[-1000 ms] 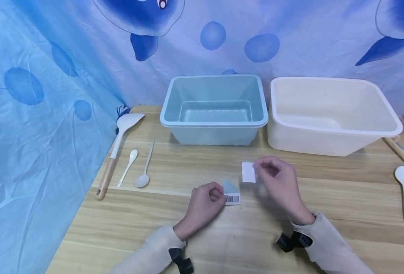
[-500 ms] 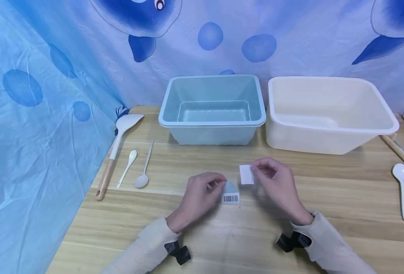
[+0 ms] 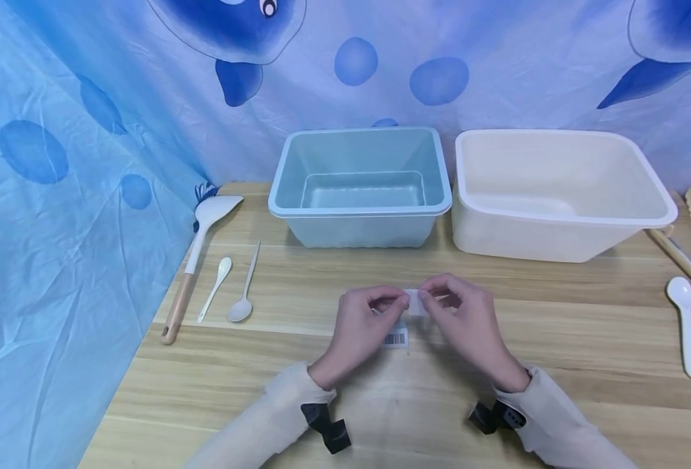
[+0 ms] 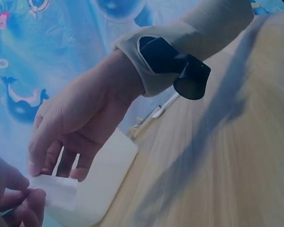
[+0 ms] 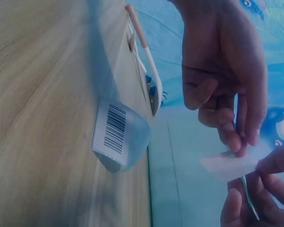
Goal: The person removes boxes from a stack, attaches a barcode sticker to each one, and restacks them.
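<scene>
Between the hands, a small white paper slip (image 3: pixel 416 303) is held above the table. My right hand (image 3: pixel 468 326) pinches its right edge between thumb and fingertips. At its left edge, the thumb and fingertips of my left hand (image 3: pixel 365 329) pinch it too, with the remaining fingers curled. Just below the left fingertips lies a small barcoded piece (image 3: pixel 395 338), partly hidden by the left hand in the head view. The right wrist view shows that piece (image 5: pixel 120 135) with a white barcode label and a bluish see-through part, on the wooden table.
A light blue bin (image 3: pixel 361 228) and a white bin (image 3: pixel 533 241) stand at the back. On the left lie a turner (image 3: pixel 193 267), a small white spoon (image 3: pixel 214 290) and a long-handled spoon (image 3: pixel 241 307). On the right are a white spoon (image 3: pixel 688 329) and wooden-handled utensils (image 3: pixel 682 257).
My left hand has left the barcoded piece and moved up and right to the slip's left edge. My right hand, holding the slip, has shifted slightly left and toward me.
</scene>
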{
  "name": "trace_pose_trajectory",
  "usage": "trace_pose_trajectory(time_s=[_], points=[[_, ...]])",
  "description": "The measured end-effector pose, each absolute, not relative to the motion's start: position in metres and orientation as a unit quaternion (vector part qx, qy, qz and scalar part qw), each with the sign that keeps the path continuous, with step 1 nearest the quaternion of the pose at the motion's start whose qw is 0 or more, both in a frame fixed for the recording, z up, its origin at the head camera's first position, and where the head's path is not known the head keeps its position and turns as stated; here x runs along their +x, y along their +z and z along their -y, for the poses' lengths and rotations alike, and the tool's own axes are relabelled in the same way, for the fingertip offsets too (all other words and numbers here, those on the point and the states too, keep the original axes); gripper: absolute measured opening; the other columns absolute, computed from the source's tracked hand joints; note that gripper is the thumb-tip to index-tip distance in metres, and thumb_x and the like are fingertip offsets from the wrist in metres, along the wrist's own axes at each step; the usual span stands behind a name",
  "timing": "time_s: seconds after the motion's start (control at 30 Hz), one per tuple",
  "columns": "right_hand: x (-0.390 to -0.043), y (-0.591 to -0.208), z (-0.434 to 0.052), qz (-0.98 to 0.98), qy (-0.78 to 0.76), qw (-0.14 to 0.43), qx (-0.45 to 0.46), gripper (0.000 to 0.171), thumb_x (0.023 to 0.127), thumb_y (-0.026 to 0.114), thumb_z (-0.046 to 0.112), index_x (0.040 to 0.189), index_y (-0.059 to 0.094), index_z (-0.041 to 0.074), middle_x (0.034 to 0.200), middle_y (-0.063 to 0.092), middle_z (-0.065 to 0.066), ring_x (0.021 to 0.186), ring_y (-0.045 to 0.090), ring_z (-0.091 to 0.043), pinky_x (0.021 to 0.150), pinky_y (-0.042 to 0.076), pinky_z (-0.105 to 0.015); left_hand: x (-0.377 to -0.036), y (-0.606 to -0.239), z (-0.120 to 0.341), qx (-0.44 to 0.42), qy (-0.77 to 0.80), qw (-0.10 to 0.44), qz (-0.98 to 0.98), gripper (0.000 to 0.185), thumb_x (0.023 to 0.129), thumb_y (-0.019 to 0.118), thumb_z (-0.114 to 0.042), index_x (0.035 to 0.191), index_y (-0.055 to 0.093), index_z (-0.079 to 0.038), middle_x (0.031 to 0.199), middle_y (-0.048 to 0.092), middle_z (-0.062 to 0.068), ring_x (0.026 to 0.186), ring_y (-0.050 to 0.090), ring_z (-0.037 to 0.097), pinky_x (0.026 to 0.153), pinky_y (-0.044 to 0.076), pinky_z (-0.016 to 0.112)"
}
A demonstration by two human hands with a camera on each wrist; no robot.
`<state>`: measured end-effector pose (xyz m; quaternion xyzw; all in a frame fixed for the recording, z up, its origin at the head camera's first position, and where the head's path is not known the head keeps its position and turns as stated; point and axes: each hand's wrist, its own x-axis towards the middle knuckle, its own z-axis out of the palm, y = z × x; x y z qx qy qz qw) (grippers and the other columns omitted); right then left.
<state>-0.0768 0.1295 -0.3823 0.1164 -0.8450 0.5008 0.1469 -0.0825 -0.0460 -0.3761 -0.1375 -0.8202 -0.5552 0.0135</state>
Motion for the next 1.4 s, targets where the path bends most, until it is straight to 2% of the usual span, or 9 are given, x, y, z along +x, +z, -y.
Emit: trace_pose_trajectory(time_s=[0.23, 0.47, 0.57, 0.73, 0.9, 0.97, 1.17, 1.4], points=[[-0.075, -0.383, -0.131, 0.842, 0.480, 0.156, 0.193, 0.017, 0.083, 0.071, -0.003, 0.089, 0.072, 0.013, 0.090, 0.072, 0.002, 0.084, 0.064, -0.006, 0.070, 0.055, -0.022, -0.085, -0.378, 0.046, -0.099, -0.628, -0.025, 0.772, 0.017, 0.092, 0.066, -0.017, 0.097, 0.075, -0.003, 0.085, 0.075, 0.012, 0.068, 0.069, 0.031, 0.060, 0.053, 0.020], [-0.074, -0.383, -0.129, 0.834, 0.466, 0.173, 0.238, 0.019, 0.079, 0.075, -0.002, 0.088, 0.073, 0.015, 0.090, 0.071, 0.004, 0.076, 0.060, -0.004, 0.063, 0.051, -0.022, -0.086, -0.380, 0.047, -0.089, -0.652, -0.036, 0.752, 0.012, 0.088, 0.067, -0.008, 0.092, 0.075, 0.000, 0.091, 0.074, 0.015, 0.072, 0.069, 0.038, 0.063, 0.056, 0.021], [-0.074, -0.383, -0.129, 0.831, 0.467, 0.179, 0.242, 0.020, 0.077, 0.076, -0.002, 0.088, 0.074, 0.015, 0.089, 0.071, 0.004, 0.074, 0.058, -0.004, 0.061, 0.049, -0.020, -0.085, -0.380, 0.047, -0.096, -0.643, -0.025, 0.759, 0.011, 0.088, 0.067, -0.008, 0.091, 0.075, -0.001, 0.090, 0.074, 0.014, 0.073, 0.070, 0.033, 0.064, 0.056, 0.022], [-0.073, -0.382, -0.130, 0.828, 0.477, 0.191, 0.225, 0.020, 0.078, 0.077, -0.002, 0.090, 0.073, 0.013, 0.089, 0.072, 0.002, 0.076, 0.059, -0.003, 0.061, 0.050, -0.017, -0.083, -0.378, 0.048, -0.098, -0.613, 0.006, 0.784, 0.009, 0.087, 0.067, -0.009, 0.089, 0.075, -0.005, 0.083, 0.074, 0.007, 0.071, 0.066, 0.011, 0.063, 0.053, 0.021], [-0.071, -0.381, -0.136, 0.817, 0.513, 0.209, 0.160, 0.021, 0.077, 0.076, -0.006, 0.095, 0.069, 0.003, 0.088, 0.070, -0.005, 0.077, 0.060, -0.001, 0.063, 0.051, -0.013, -0.080, -0.375, 0.050, -0.098, -0.596, 0.039, 0.796, 0.007, 0.084, 0.070, -0.009, 0.088, 0.075, -0.006, 0.081, 0.073, 0.003, 0.069, 0.063, 0.005, 0.058, 0.052, 0.020], [-0.072, -0.380, -0.138, 0.814, 0.537, 0.181, 0.128, 0.020, 0.079, 0.075, -0.004, 0.098, 0.069, 0.002, 0.090, 0.069, -0.007, 0.078, 0.061, -0.002, 0.065, 0.052, -0.014, -0.079, -0.374, 0.051, -0.100, -0.596, 0.047, 0.795, 0.006, 0.084, 0.071, -0.008, 0.088, 0.075, -0.007, 0.080, 0.073, 0.003, 0.068, 0.062, 0.006, 0.055, 0.051, 0.020], [-0.075, -0.378, -0.141, 0.810, 0.584, 0.030, 0.051, 0.017, 0.089, 0.069, 0.016, 0.102, 0.068, 0.005, 0.098, 0.070, -0.008, 0.086, 0.065, -0.007, 0.073, 0.056, -0.021, -0.079, -0.372, 0.054, -0.110, -0.607, 0.048, 0.786, 0.004, 0.083, 0.073, -0.008, 0.086, 0.075, -0.006, 0.080, 0.073, 0.004, 0.066, 0.061, 0.006, 0.053, 0.047, 0.018], [-0.081, -0.377, -0.137, 0.796, 0.604, -0.009, 0.045, 0.017, 0.091, 0.068, 0.018, 0.102, 0.068, 0.005, 0.096, 0.070, -0.006, 0.082, 0.069, -0.017, 0.069, 0.057, -0.026, -0.081, -0.373, 0.062, -0.102, -0.609, 0.056, 0.784, 0.006, 0.083, 0.073, -0.007, 0.088, 0.075, -0.005, 0.082, 0.074, 0.009, 0.066, 0.062, 0.008, 0.055, 0.049, 0.018]])
